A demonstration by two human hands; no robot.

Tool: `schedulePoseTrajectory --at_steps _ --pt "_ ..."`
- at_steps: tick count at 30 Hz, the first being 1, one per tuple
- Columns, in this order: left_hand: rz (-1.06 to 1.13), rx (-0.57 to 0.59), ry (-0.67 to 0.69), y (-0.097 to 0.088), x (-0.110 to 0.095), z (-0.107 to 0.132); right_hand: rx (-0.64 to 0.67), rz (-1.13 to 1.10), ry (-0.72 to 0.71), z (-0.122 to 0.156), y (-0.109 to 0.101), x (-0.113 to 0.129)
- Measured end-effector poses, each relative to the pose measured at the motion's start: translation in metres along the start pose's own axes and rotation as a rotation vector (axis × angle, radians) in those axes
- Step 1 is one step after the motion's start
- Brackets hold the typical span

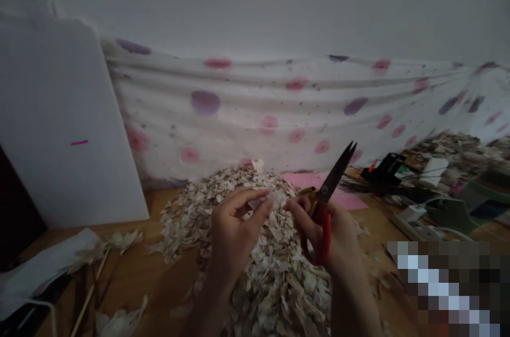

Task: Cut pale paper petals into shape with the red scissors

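Note:
My left hand [235,228] is closed in a pinch on a thin, pale, petal-like piece [278,200] above the pile. Scissors [337,173] with red handles are gripped in my right hand [340,238], their dark blades pointing up and away to the right, nearly together. The right thumb and forefinger reach to the other side of the pale piece; whether they pinch it is hard to see. Beneath both hands spreads a large heap of dry, cream-coloured petal-like flakes [274,278].
A pink sheet [353,200] lies behind the right hand on the wooden table [171,289]. A white board [75,114] stands at the left. Spotted cloth [247,98] covers the lower wall. At the right are a power strip [418,228], a black box [384,168] and another flake pile [454,148].

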State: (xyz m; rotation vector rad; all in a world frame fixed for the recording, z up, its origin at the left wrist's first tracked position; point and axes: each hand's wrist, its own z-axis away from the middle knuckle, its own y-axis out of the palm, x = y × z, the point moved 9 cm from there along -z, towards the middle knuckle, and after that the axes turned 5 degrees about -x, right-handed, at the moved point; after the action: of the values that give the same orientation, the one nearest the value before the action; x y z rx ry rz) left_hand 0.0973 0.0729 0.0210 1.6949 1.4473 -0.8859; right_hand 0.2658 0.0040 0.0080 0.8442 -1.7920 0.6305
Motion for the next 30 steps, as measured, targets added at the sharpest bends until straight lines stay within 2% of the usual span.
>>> schedulePoseTrajectory --at_steps 3,6,9,12,15,20,25,30 --pt "-0.05 -0.147 0.086 -0.022 -0.009 -0.005 0.042 0.001 -0.026 -0.001 0.013 -0.004" --pt "-0.062 -0.252 0.129 -0.042 -0.014 -0.01 0.21 -0.137 -0.072 0.001 0.035 -0.009" --pt "0.006 -0.342 0.106 -0.059 -0.013 -0.014 0.384 -0.134 -0.081 0.009 0.055 -0.019" --pt "0.106 -0.374 0.031 -0.067 -0.004 -0.015 0.51 0.04 -0.116 0.02 0.07 -0.027" --pt "0.199 -0.355 0.003 -0.064 0.0 -0.014 0.53 0.2 -0.149 0.029 0.078 -0.024" --pt "0.189 -0.36 0.117 -0.061 -0.012 -0.008 0.622 0.422 -0.188 0.044 0.09 -0.015" --pt "0.149 -0.395 0.165 -0.07 -0.02 -0.008 0.552 0.635 -0.281 0.044 0.078 -0.015" --pt "0.077 -0.436 0.185 -0.081 -0.026 -0.01 0.584 0.751 -0.276 0.044 0.076 -0.019"
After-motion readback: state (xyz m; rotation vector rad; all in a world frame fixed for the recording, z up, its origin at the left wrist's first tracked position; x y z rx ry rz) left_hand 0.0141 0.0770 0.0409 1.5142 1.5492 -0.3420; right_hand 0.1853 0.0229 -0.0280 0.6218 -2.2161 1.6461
